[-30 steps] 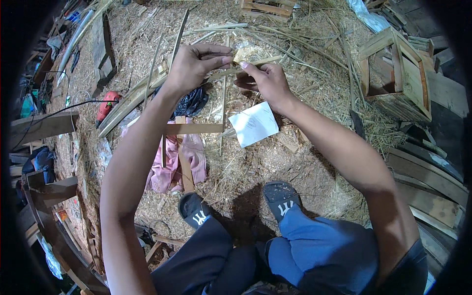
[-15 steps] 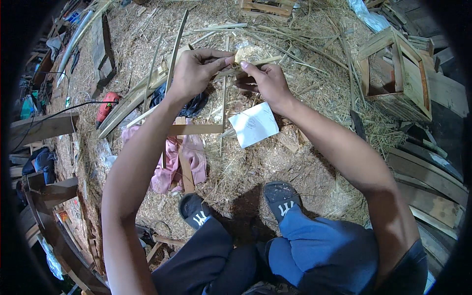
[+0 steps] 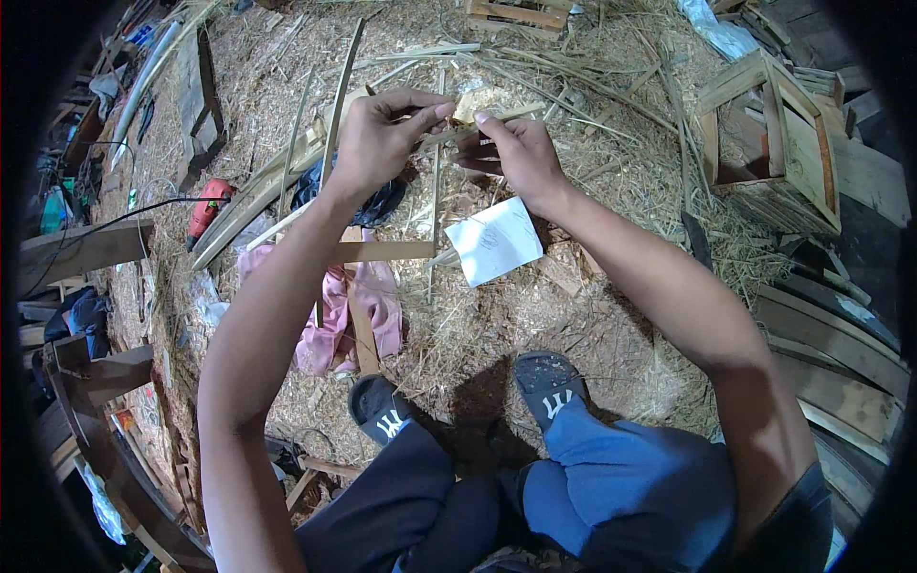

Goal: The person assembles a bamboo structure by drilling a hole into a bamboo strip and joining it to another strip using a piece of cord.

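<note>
In front of me, over the shavings-covered ground, my left hand (image 3: 377, 134) is closed, thumb and fingertips pinched together. Whatever sits in that pinch is too small to make out. Close to its right, my right hand (image 3: 516, 153) grips a short thin wooden strip (image 3: 523, 113), thumb on top and fingers curled beneath. One end of the strip sticks out past the right hand, and the other reaches toward the left fingertips. A white sheet of paper (image 3: 494, 242) with faint marks lies below my right wrist.
A red power drill (image 3: 207, 212) with a black cord lies at left. Long wooden sticks (image 3: 344, 86) and a black plastic bag (image 3: 382, 202) are near my left forearm. Pink cloth (image 3: 380, 306) lies under crossed wood pieces. An open wooden frame box (image 3: 776, 143) stands at far right.
My right thumb has slid slightly to the right, so the gap between the two hands' fingertips is a little wider. Little else has moved.
</note>
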Demonstrator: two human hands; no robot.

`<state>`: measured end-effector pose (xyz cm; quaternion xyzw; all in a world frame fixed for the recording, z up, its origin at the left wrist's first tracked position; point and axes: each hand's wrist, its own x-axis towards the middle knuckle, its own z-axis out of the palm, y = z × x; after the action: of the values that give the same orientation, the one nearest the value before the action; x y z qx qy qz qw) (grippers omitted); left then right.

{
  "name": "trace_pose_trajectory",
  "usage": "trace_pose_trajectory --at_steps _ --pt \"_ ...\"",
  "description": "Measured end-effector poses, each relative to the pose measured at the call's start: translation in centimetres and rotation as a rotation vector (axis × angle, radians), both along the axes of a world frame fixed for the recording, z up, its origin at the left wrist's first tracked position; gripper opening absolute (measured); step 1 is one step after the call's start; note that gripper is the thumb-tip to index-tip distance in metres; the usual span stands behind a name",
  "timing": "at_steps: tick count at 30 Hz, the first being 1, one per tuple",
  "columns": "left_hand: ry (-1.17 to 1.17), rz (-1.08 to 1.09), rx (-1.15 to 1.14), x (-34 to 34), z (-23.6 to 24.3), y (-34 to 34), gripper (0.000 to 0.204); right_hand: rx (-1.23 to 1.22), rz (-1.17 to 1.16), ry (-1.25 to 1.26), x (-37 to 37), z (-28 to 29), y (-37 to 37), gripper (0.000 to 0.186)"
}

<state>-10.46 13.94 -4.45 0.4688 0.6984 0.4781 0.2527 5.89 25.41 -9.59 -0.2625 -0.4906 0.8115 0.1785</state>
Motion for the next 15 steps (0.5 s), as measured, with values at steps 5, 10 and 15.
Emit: trace_pose_trajectory --at_steps 5,10,15 --pt "0.045 0.041 -0.057 1.4 1.0 -0.3 0.019 0.042 0.001 -0.016 0.0 0.3 0.1 0.034" --pt "0.194 0.052 -0.002 2.2 1.1 -0.3 0.016 0.100 0.038 -0.050 0.1 0.0 0.1 0.039" --pt "0.300 0.025 0.035 1.7 0.0 -0.4 0.016 0.081 0.036 -0.008 -0.2 -0.4 -0.3 0.040"
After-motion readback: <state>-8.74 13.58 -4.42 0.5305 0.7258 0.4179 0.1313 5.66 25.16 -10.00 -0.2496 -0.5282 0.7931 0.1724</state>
